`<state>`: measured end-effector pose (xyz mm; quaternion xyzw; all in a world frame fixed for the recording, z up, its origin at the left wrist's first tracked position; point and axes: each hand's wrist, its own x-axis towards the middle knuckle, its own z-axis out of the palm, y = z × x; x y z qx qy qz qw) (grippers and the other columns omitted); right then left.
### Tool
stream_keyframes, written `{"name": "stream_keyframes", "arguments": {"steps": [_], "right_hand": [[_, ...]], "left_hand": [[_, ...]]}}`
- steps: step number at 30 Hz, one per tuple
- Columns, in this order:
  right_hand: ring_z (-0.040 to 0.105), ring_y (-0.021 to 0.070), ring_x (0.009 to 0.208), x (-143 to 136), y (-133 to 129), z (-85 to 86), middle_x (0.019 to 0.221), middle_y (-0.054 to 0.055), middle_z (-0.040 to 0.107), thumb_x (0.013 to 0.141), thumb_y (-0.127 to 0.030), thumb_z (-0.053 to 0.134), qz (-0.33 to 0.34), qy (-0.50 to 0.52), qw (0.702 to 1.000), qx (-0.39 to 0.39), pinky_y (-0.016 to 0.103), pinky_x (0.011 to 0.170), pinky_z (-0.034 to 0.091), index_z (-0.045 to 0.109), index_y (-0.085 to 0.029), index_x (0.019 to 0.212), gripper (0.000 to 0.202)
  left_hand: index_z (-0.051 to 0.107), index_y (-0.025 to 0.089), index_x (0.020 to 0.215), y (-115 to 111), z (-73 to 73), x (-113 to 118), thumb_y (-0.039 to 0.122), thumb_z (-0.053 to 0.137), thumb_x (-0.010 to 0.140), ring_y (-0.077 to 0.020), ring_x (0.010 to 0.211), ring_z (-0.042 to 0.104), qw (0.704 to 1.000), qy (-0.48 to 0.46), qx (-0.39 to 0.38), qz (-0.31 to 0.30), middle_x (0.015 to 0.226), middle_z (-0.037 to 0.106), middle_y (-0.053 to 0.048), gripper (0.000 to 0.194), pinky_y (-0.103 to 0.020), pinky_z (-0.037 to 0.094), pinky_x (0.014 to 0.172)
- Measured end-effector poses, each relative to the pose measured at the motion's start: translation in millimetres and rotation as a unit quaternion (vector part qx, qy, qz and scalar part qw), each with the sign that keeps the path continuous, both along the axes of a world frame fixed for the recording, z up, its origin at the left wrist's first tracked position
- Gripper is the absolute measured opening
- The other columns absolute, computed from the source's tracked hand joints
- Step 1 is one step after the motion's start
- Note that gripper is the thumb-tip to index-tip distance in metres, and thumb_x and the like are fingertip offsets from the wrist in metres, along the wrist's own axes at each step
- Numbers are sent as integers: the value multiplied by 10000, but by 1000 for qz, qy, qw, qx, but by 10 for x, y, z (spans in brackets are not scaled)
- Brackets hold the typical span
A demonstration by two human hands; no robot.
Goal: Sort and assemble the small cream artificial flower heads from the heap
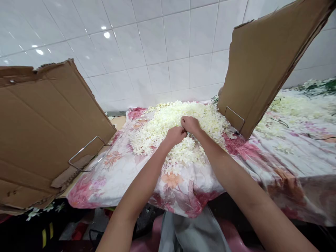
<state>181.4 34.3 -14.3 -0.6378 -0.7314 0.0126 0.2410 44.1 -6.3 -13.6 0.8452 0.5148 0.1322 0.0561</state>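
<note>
A wide heap of small white flowers covers the middle of a flower-patterned cloth. Over the near part of this heap, my left hand and my right hand meet, their fingers curled and almost touching. The right hand sits slightly farther away than the left. Both hands are closed, the fingertips turned inward and down. Whatever is pinched between them is too small and hidden to make out. White blossoms lie below and all around the hands.
Upright cardboard sheets stand at the left and the right, with a wire bookend at the left one's foot. Behind rises a white tiled wall. More white flowers and thin dark wires lie beyond the right sheet.
</note>
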Motion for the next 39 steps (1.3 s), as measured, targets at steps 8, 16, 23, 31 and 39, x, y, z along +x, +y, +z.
{"name": "stream_keyframes", "arguments": {"steps": [8, 16, 23, 31, 39], "right_hand": [[601, 211, 814, 10, 28, -11, 994, 87, 765, 1020, -272, 453, -4, 0, 1000, -1, 316, 632, 242, 746, -213, 961, 304], [612, 219, 802, 14, 14, 0, 930, 95, 765, 978, -238, 502, 3, 50, 999, -3, 305, 651, 301, 743, -194, 866, 269], [623, 189, 751, 93, 96, 133, 759, 46, 732, 913, -245, 399, 59, 443, 894, 25, 276, 711, 433, 769, -176, 902, 376], [666, 212, 852, -189, 83, 121, 899, 48, 757, 699, -274, 647, 230, 547, 805, 9, 336, 810, 536, 783, -174, 871, 241], [662, 184, 741, -118, 126, -36, 775, 34, 723, 480, -386, 974, 205, 616, 759, -55, 340, 766, 584, 768, -163, 810, 448]], "left_hand": [[670, 202, 756, -27, 28, 10, 265, 513, 937, -235, 787, 657, 1000, 5, 0, 1, 801, 728, -68, 248, -318, 376, 659], [555, 198, 632, 5, -4, -10, 228, 577, 900, -204, 697, 595, 998, -64, -12, -2, 684, 644, -46, 271, -305, 339, 635], [599, 196, 909, 156, -28, -124, 374, 684, 941, -125, 607, 568, 877, -462, -126, 37, 752, 656, -16, 200, -231, 429, 559], [608, 176, 925, 169, 161, -212, 425, 850, 840, -160, 735, 712, 772, -611, -170, 48, 892, 717, -60, 357, -299, 629, 638], [694, 149, 990, 326, -41, -353, 475, 944, 711, -176, 758, 724, 764, -613, -202, 8, 883, 765, -69, 497, -296, 633, 653]]}}
